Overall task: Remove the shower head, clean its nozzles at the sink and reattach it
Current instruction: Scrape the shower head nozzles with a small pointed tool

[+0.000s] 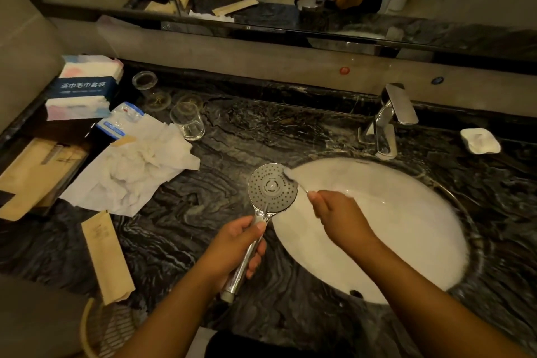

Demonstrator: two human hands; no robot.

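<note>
A chrome shower head (272, 187) is off its hose, its round nozzle face turned up at the left rim of the white sink (377, 229). My left hand (232, 244) grips its shiny handle just below the face. My right hand (337, 212) pinches a thin white brush (293, 179), likely a toothbrush, whose bristle end lies on the upper right edge of the nozzle face.
A chrome faucet (386, 122) stands behind the sink, a white soap dish (481, 141) to its right. On the black marble counter (232, 136) lie crumpled tissue (136, 168), a glass (188, 120), a tissue pack (84, 87), paper sleeves (107, 256). A bin (98, 331) sits lower left.
</note>
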